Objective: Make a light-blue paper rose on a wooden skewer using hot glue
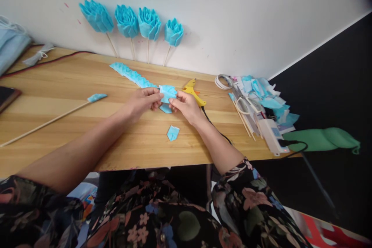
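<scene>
Between both hands, above the middle of the table, is a blue folded fabric strip. My left hand pinches its left side, and my right hand grips its right side. Behind the left fingers a longer row of overlapping blue petals runs to the back left; whether it joins the held part is hidden. Under the hands a blue piece shows partly. Nearer me lies a loose folded petal. Just behind my right hand rests a yellow glue gun.
Several blue fabric flowers on sticks lean against the wall. A stick with a blue tip lies at left. Tape roll, scissors, fabric scraps and a power strip crowd the right. The glue gun's cord crosses the table.
</scene>
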Demonstrator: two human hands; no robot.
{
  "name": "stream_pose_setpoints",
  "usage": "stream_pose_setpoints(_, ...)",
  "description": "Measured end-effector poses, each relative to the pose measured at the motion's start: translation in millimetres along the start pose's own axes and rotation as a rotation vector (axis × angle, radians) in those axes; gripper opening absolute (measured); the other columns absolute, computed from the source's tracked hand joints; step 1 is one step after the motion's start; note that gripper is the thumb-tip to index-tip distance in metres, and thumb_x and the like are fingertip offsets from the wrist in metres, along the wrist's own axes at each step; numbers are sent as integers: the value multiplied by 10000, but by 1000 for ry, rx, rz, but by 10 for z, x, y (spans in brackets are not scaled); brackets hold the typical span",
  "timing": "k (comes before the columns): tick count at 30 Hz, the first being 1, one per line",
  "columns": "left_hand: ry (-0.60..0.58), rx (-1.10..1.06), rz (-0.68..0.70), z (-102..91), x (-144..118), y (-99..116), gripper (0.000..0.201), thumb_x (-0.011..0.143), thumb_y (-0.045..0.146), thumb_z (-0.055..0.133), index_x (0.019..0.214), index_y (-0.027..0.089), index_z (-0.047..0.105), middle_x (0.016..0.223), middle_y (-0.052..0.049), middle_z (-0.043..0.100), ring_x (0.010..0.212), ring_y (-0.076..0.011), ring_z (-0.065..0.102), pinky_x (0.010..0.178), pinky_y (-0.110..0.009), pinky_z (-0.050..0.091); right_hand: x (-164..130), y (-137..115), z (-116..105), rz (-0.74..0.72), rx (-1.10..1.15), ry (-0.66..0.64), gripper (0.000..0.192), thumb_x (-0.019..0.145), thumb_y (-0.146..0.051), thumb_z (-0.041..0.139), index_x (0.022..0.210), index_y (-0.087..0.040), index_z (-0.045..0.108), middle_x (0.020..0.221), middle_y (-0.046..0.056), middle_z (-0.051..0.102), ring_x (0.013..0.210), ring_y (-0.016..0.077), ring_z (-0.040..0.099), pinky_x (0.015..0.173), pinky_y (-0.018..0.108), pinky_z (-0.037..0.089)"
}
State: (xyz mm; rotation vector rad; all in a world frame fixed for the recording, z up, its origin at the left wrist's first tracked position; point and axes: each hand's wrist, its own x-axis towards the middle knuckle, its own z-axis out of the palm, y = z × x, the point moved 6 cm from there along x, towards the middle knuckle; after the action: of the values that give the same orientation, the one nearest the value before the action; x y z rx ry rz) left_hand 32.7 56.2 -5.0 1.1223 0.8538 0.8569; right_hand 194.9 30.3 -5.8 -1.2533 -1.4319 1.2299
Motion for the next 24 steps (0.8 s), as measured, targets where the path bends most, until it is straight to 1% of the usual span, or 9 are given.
stream_pose_setpoints(3,15,62,9,-28,21,-18,249,822,208,814,651,161,639,586,5,617,527,-98,531,556,-233,436,5,4,13,-12,-33,-25,390,803,-578,786,803,-224,624,722,-13,711,599,108,575,602,263,486)
stream_pose_setpoints(6,62,79,-5,-80,51,-30,294,858,189,794,627,167,613,554,12,591,510,-98,519,556,-237,421,10,-52,-68,-35,-154,-4,338,894,-541,697,817,-213,673,764,15,759,633,132,632,644,277,511)
stream_pose_setpoints(8,101,50,-13,-119,65,-19,332,872,188,789,613,172,582,552,17,579,498,-96,514,556,-240,420,-1,-166,-237,-79,-377,113,278,962,-456,631,913,-206,742,821,36,796,723,170,701,720,301,536)
stream_pose_setpoints(10,127,8,-9,-143,67,8,359,874,185,795,607,173,556,567,21,577,494,-89,515,555,-234,419,-44,-343,-449,-135,-707,290,235,995,-353,609,1047,-202,782,956,68,833,900,220,757,848,337,544)
stream_pose_setpoints(12,150,-39,-3,-157,60,38,366,877,171,790,606,172,544,579,23,577,494,-82,516,553,-225,419,-85,-461,-602,-96,-1004,353,265,1018,-301,598,1185,-197,776,1152,114,832,1087,274,759,948,372,533)
stream_pose_setpoints(15,191,-108,3,-177,49,64,353,882,152,771,613,171,544,576,25,570,497,-79,512,550,-217,426,-122,-426,-710,146,-1298,210,352,1025,-369,636,1286,-161,747,1273,200,795,1190,351,734,953,407,534)
stream_pose_setpoints(18,227,-147,20,-201,56,70,318,867,160,785,638,169,565,581,25,572,508,-82,513,548,-217,430,-162,-333,-717,330,-1378,125,421,1028,-389,644,1364,-142,705,1311,239,775,1220,362,731,931,400,542)
stream_pose_setpoints(21,243,-162,32,-218,74,62,312,854,159,797,642,165,567,582,22,578,510,-80,510,545,-213,421,-155,-294,-665,364,-1427,143,397,1054,-342,588,1367,-124,700,1322,258,766,1247,343,726,930,381,546)
stream_pose_setpoints(24,253,-176,41,-227,84,51,304,841,164,808,647,164,574,581,20,580,508,-79,509,541,-212,413,-118,-281,-655,345,-1488,131,426,1058,-320,555,1406,-107,676,1340,279,751,1228,349,731,917,380,545)
